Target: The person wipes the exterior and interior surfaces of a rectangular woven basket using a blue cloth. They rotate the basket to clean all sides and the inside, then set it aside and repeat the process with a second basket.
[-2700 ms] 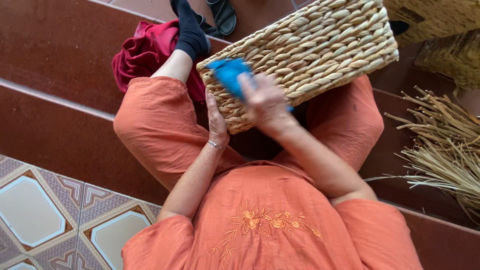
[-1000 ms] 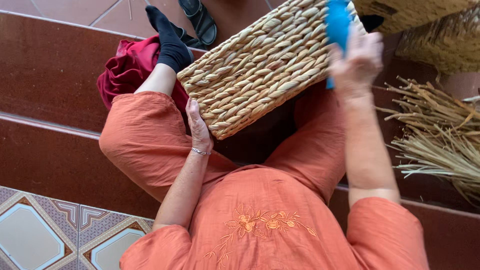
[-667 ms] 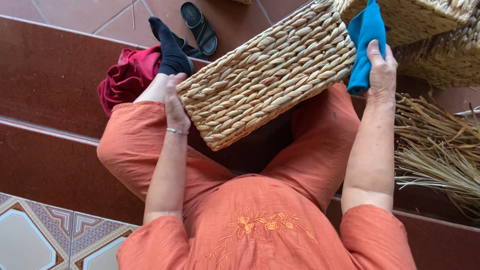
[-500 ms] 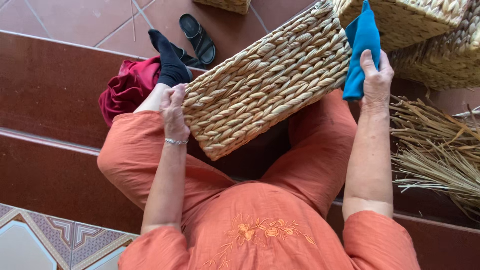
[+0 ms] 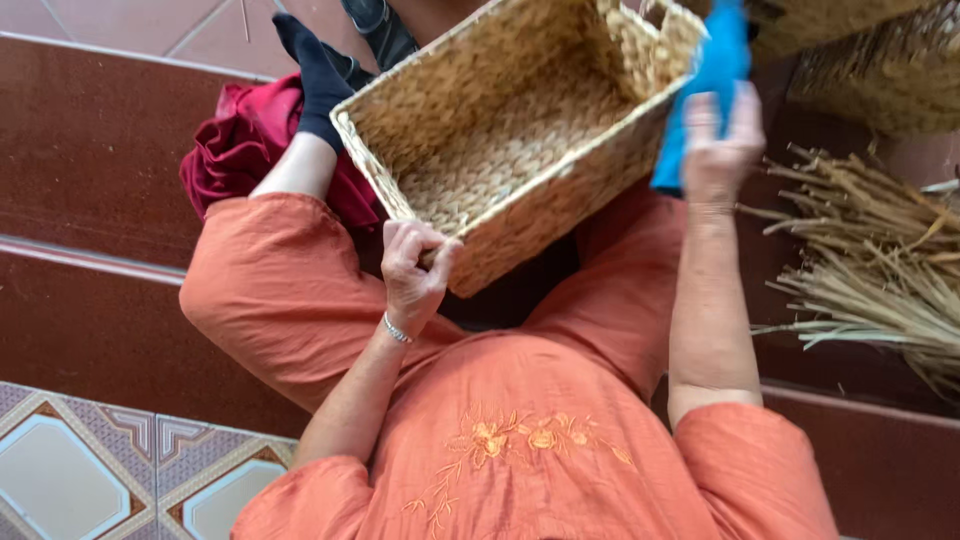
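A rectangular woven straw basket (image 5: 520, 140) rests over my lap, tilted so its open inside faces me. My left hand (image 5: 415, 265) grips the basket's near corner rim, fingers curled over the edge. At the basket's right side, my right hand (image 5: 718, 150) holds a bright blue cloth (image 5: 705, 90) that hangs against the outer wall. I sit on brown steps in orange clothes.
A crumpled dark red cloth (image 5: 245, 145) lies by my left leg, which wears a dark sock (image 5: 318, 75). A bundle of dry straw (image 5: 880, 270) lies at the right. More woven baskets (image 5: 880, 60) stand at the upper right. Patterned tiles (image 5: 90, 470) sit at the lower left.
The basket has been turned over from bottom-up to opening-up. My left hand shifted from the basket's side to its near corner rim. My right hand kept the blue cloth beside the basket.
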`<state>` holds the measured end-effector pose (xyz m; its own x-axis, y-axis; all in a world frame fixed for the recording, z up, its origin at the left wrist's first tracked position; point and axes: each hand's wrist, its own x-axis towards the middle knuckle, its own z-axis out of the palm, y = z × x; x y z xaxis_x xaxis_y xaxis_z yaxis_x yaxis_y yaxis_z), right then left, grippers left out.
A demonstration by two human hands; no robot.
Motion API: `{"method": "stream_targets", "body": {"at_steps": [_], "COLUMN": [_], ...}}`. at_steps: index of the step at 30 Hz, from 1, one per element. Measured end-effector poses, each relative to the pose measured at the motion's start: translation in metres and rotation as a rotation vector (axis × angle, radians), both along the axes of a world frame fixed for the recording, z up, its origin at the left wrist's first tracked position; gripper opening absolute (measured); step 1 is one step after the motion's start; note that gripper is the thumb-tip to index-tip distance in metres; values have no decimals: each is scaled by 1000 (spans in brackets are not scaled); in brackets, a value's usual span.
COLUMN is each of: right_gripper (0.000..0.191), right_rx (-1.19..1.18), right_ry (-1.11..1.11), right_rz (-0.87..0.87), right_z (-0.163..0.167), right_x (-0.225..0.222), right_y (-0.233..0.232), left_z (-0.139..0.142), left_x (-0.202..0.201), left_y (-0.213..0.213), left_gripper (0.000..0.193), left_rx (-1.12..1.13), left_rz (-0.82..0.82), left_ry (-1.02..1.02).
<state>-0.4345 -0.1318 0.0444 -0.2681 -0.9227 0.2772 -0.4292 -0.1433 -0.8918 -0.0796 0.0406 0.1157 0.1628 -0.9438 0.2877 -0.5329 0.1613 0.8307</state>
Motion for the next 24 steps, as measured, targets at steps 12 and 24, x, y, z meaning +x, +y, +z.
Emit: {"method": "stream_targets", "body": {"at_steps": [12,24], "right_gripper": [40,56], "right_rx": [-241,-25], "right_ry": [626,890], "right_rz": [624,53], "right_z": [98,8], "right_x": [134,-5], "right_y": [117,-12], "left_z": [-21,-33], "left_x": [4,15], "left_y": [22,25], "left_gripper": [27,47], "left_rx": [-8,49], "left_rz": [-168,159], "left_ry": [-181,234]}}
